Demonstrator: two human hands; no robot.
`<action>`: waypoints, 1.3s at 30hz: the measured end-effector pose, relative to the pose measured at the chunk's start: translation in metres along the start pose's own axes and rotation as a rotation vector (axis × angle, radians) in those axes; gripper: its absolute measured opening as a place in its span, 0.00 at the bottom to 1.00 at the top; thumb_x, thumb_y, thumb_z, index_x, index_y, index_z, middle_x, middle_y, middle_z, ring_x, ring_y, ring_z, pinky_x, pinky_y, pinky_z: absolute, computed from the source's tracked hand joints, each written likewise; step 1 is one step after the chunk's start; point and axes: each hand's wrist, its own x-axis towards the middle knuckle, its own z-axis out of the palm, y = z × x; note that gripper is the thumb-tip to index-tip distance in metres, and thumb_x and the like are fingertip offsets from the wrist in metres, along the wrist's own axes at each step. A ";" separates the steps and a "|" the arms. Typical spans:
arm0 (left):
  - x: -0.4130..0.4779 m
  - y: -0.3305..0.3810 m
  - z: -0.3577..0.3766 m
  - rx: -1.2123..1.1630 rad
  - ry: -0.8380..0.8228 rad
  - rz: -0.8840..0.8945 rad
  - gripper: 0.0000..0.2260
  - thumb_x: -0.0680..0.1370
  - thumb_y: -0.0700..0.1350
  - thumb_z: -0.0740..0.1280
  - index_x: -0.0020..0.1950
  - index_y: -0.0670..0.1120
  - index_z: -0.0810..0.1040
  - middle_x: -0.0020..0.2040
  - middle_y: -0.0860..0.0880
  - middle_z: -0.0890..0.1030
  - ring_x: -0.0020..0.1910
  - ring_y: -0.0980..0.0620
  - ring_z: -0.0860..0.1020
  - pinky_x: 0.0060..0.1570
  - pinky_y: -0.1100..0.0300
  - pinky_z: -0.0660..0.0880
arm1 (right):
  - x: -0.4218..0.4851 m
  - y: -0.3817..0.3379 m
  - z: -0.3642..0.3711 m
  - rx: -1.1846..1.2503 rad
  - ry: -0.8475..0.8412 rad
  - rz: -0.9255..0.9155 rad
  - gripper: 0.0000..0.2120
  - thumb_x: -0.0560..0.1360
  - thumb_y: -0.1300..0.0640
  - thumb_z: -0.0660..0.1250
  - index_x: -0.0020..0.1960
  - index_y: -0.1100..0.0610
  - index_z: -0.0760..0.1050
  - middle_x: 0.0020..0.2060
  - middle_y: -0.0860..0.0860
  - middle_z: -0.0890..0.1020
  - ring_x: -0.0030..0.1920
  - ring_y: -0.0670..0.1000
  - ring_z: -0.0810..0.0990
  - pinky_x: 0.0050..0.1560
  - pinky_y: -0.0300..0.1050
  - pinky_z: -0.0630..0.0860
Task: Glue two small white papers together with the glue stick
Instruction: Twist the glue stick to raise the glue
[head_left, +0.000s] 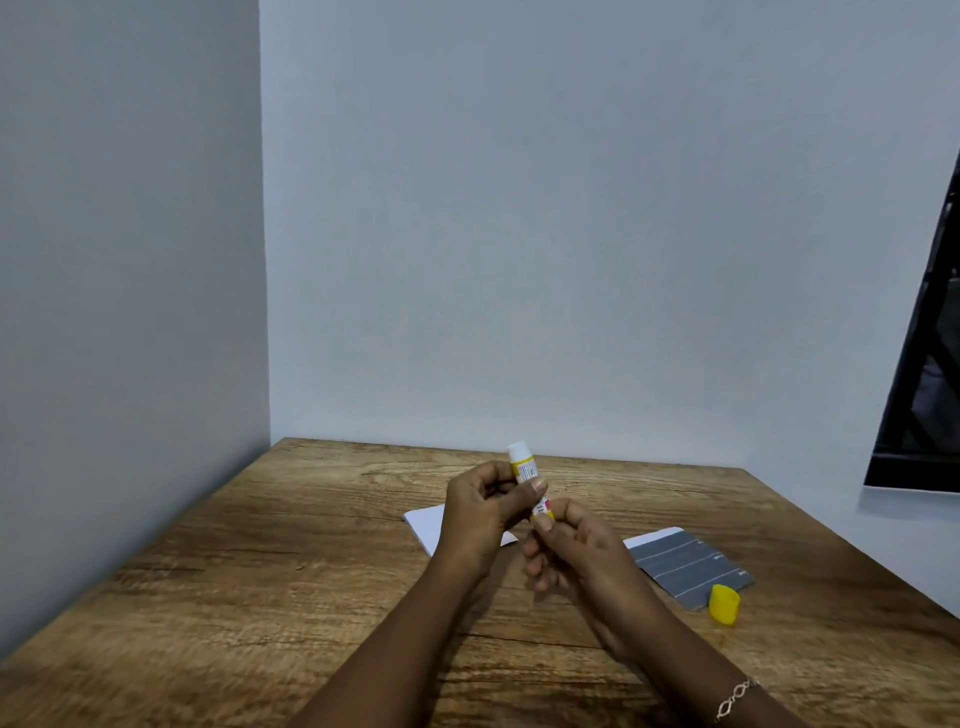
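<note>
Yellow-labelled stick (523, 467), uncapped, white tip up, held above mid-table. Left hand (480, 512) wraps barrel middle, thumb pressed on label. Right hand (576, 540) pinches base end, probably twist knob. Looks light, rigid plastic, smooth; glue tip soft, smears, so hold by barrel only. Paper (426, 522) flat beneath hands, thin, floppy; best pinned at corner. Grey sheet (685, 564) right, cap (724, 603) at its near edge. Wooden table (260, 545).

Both hands (480, 512) and forearms (395, 639) are bare; a silvery link bracelet (736, 698) circles the right wrist (693, 667).
</note>
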 end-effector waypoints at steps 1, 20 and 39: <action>-0.001 0.000 0.000 0.004 0.002 -0.003 0.05 0.72 0.35 0.69 0.37 0.43 0.79 0.30 0.49 0.79 0.30 0.55 0.77 0.36 0.61 0.74 | 0.000 0.001 0.000 -0.036 -0.007 -0.016 0.12 0.68 0.52 0.65 0.45 0.60 0.72 0.30 0.55 0.77 0.27 0.50 0.74 0.27 0.42 0.71; -0.002 0.000 0.003 -0.012 -0.016 -0.021 0.06 0.70 0.36 0.71 0.38 0.38 0.74 0.31 0.45 0.74 0.28 0.54 0.74 0.30 0.65 0.73 | 0.000 0.004 -0.002 -0.099 -0.059 -0.027 0.11 0.72 0.57 0.68 0.47 0.66 0.75 0.31 0.56 0.76 0.31 0.52 0.73 0.31 0.44 0.71; 0.002 -0.002 -0.004 0.072 -0.108 -0.009 0.03 0.70 0.33 0.70 0.39 0.38 0.78 0.33 0.42 0.76 0.30 0.53 0.74 0.30 0.65 0.73 | 0.003 0.001 -0.012 -0.036 -0.080 -0.042 0.16 0.66 0.55 0.70 0.51 0.60 0.79 0.41 0.55 0.81 0.42 0.49 0.77 0.40 0.39 0.74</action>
